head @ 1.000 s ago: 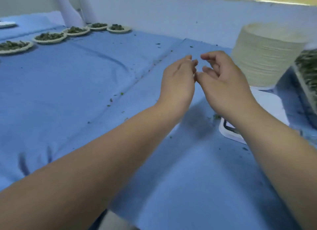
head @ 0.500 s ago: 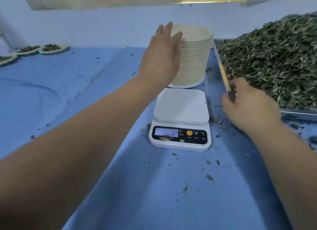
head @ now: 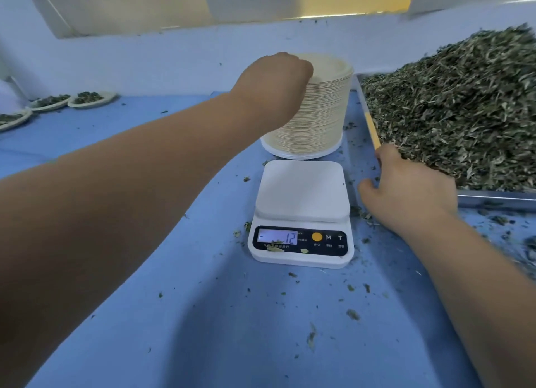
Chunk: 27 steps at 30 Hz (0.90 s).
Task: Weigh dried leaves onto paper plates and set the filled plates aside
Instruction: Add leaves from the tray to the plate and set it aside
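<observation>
At the far left of the bench point(head: 130, 109), which is wearing a blue cloth, the filled plates point(head: 88, 97) are lying in a row, each one carrying a small heap of dark leaves, well apart from the scale; the left arm is reaching across the cloth toward the back wall. The left hand point(head: 272, 80) is resting on the top of the stack of paper plates point(head: 319, 118); its fingers are curling down over the near left rim of the stack and gripping it there; the fingertips are hiding behind the back of the hand, so I cannot tell whether they are pinching only one plate. The stack is standing upright just behind the scale point(head: 301, 213); the display of the scale is showing 12 with a dash before it, and some leaf crumbs point(head: 352, 314) are lying on its front and around it on the cloth. To the right of the scale, the right hand point(head: 412, 190) is lying palm down on the near left corner of the metal tray point(head: 499, 197); its thumb and first finger are spreading apart and touching the rim, not gripping. The dried leaves point(head: 464, 112) are filling this tray in a high pile at the far right.
</observation>
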Each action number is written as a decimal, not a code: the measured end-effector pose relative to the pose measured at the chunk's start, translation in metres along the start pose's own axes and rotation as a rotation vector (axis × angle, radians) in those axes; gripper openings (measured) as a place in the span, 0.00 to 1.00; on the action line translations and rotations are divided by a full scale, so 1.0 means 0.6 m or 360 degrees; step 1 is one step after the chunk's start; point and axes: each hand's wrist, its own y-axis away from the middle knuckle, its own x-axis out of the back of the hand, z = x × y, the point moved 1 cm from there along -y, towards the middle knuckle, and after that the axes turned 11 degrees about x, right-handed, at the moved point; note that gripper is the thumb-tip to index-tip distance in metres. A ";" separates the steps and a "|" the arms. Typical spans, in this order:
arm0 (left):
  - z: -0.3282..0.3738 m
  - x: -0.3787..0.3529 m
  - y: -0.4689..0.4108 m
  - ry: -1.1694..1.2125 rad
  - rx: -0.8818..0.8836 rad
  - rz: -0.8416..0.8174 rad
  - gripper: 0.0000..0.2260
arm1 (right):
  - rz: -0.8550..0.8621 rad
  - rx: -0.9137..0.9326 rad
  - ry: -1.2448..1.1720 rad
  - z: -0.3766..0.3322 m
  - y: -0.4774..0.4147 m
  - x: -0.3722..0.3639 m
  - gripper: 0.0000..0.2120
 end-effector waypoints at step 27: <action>-0.009 0.004 -0.014 0.0774 0.0376 0.0338 0.13 | 0.0032 0.0019 0.0004 0.004 -0.001 -0.001 0.19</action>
